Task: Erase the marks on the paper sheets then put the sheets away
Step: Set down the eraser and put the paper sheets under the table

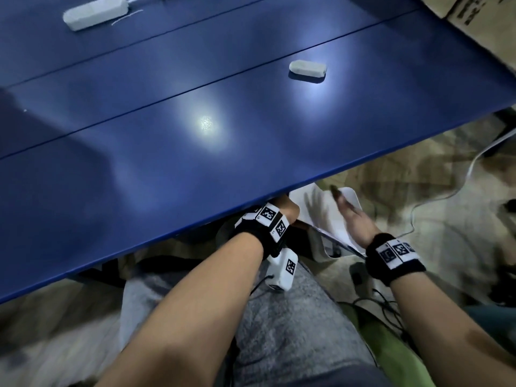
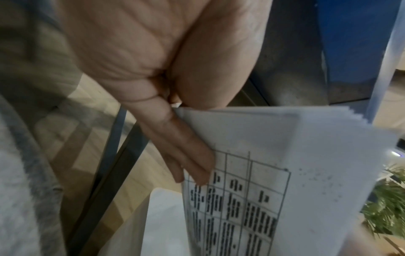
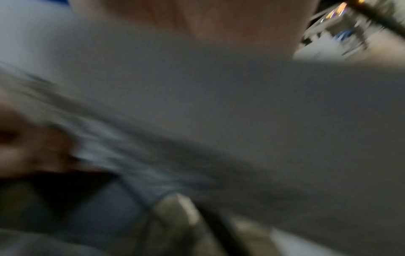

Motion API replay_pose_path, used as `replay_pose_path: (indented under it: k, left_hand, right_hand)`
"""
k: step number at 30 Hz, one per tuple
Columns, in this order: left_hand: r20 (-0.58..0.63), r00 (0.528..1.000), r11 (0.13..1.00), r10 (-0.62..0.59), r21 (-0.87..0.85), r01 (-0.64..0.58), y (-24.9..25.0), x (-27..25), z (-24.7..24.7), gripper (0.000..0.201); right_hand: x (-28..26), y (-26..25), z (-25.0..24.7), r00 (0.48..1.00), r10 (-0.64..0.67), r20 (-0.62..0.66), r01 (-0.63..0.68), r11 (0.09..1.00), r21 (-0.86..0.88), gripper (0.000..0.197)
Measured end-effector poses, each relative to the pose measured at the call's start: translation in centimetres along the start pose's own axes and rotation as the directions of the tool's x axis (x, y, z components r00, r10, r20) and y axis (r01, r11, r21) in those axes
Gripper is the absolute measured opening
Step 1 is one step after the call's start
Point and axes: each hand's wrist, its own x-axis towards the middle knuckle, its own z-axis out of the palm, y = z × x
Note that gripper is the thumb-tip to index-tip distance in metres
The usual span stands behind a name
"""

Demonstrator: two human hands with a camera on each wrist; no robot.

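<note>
Below the front edge of the blue table (image 1: 167,191), both hands hold a stack of white paper sheets (image 1: 326,219). My left hand (image 2: 192,138) pinches the stack's corner between thumb and fingers (image 2: 197,166). The sheet facing the left wrist camera (image 2: 252,199) carries a printed grid with dark marks. My right hand (image 1: 354,222) lies on the sheets' right side. Its fingers are blurred, and in the right wrist view the paper (image 3: 219,104) hides them. A white eraser (image 1: 307,69) lies on the table at the right.
A bigger white block (image 1: 95,12) sits at the table's far left. A white container (image 2: 162,216) stands under the sheets beside metal table legs (image 2: 114,173). Cables (image 1: 391,303) trail over the floor at right, and a cardboard box (image 1: 480,20) is at top right.
</note>
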Motion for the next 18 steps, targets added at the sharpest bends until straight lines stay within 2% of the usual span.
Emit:
replay_pose_path:
  k: [1,2,3,5,7,9,10,11,12,14,16,18]
  left_hand:
    - [0.004,1.000,1.000,0.000,-0.007,0.000,0.3,-0.1,0.1,0.021]
    - [-0.012,1.000,1.000,0.013,-0.012,-0.013,0.5,-0.1,0.1,0.026]
    - [-0.018,1.000,1.000,0.013,-0.007,-0.013,0.6,-0.2,0.0,0.032]
    - [-0.008,1.000,1.000,0.029,0.008,-0.028,0.5,-0.1,-0.2,0.030]
    - [0.002,1.000,0.999,0.031,0.009,-0.031,0.0,-0.1,-0.3,0.014]
    - [-0.015,0.999,0.999,0.035,0.032,-0.034,-0.6,0.0,-0.4,0.014]
    - [-0.028,0.999,0.999,0.045,0.028,-0.044,-0.9,0.0,-0.4,0.014]
    - [-0.030,0.998,0.998,0.055,0.026,-0.055,-1.1,0.0,-0.5,0.014]
    - [-0.027,0.997,0.997,0.068,0.026,-0.067,-1.3,0.1,-0.6,0.016]
    - [-0.036,0.997,0.997,0.073,0.028,-0.072,-1.8,0.0,-0.9,0.034]
    - [-0.059,0.996,0.997,0.069,0.040,-0.066,-2.2,-0.5,-1.1,0.046]
    - [-0.082,0.995,0.998,0.059,0.030,-0.057,-2.8,-1.0,-1.6,0.053]
  right_hand:
    - [-0.9,-1.4,1.2,0.997,-0.065,0.031,0.058,0.980,0.189,0.053]
    - [-1.2,-2.2,2.3,0.986,-0.138,0.094,0.107,0.953,0.283,0.049]
    - [-1.2,-2.7,3.4,0.969,-0.165,0.183,0.118,0.963,0.243,0.050]
    - [0.4,-0.9,4.2,0.955,-0.084,0.286,0.092,0.996,-0.015,0.055]
    - [2.5,2.1,2.9,0.939,0.192,0.287,-0.126,0.964,-0.233,0.053]
    - [3.5,5.4,0.8,0.889,0.432,0.151,-0.297,0.795,-0.529,0.053]
    - [3.3,6.0,-0.1,0.883,0.469,0.023,-0.356,0.701,-0.617,0.063]
    - [3.8,7.0,-1.0,0.898,0.427,-0.105,-0.395,0.679,-0.619,0.069]
    - [3.9,6.7,-1.9,0.903,0.380,-0.200,-0.424,0.711,-0.561,0.073]
    - [4.3,5.6,-3.1,0.913,0.318,-0.257,-0.400,0.824,-0.402,0.071]
    - [4.8,5.3,-4.0,0.933,0.233,-0.274,-0.310,0.908,-0.283,0.053]
    - [4.5,3.6,-3.8,0.901,0.264,-0.345,-0.325,0.937,-0.132,0.042]
